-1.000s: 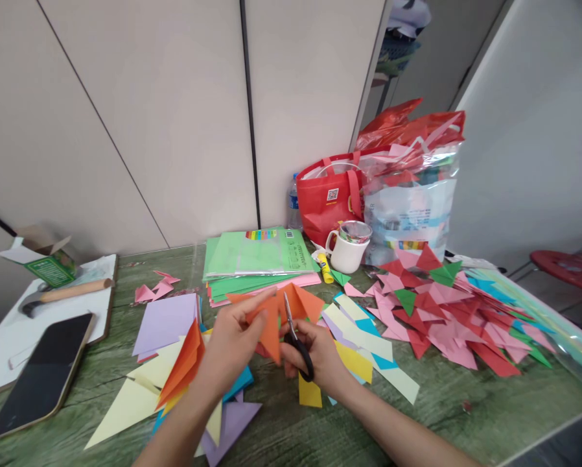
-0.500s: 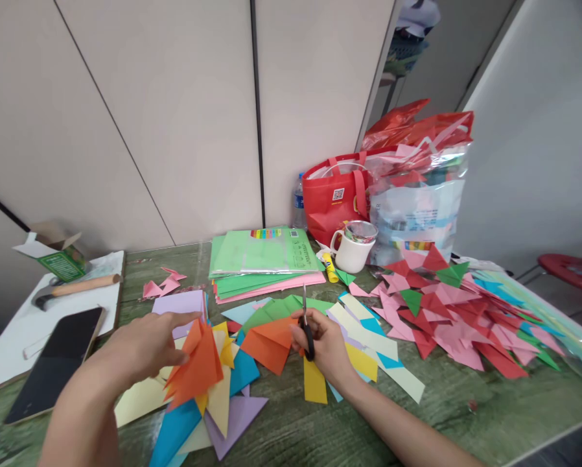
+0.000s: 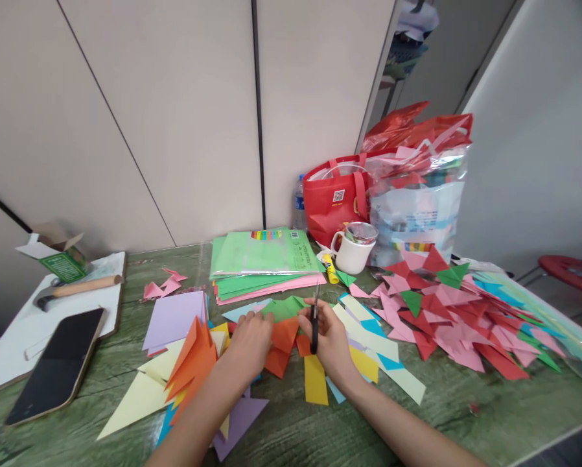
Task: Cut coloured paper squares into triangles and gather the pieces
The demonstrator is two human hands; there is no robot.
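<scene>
My right hand (image 3: 330,340) is closed around a pair of black-handled scissors (image 3: 315,324), blades pointing up and away. An orange folded paper (image 3: 282,344) lies between my hands, beside my right thumb. My left hand (image 3: 253,340) has its fingers curled on the left side of that paper; its fingertips are partly hidden. Behind both hands is a green folded paper (image 3: 286,307). Under and left of my left forearm lie more orange folded papers (image 3: 192,357), with cream, blue and purple ones below. A yellow paper strip (image 3: 315,383) sits below my right hand.
Purple sheets (image 3: 174,319) lie at left, near a phone (image 3: 58,363) and a hammer (image 3: 80,289). Green paper packs (image 3: 266,253), a glue stick (image 3: 330,268) and a white mug (image 3: 353,250) stand behind. Red and pink folded papers (image 3: 456,311) heap at right, before bags (image 3: 417,207).
My left hand has moved right, from the orange pile to the single orange paper by the scissors. My right hand and the scissors have shifted slightly right.
</scene>
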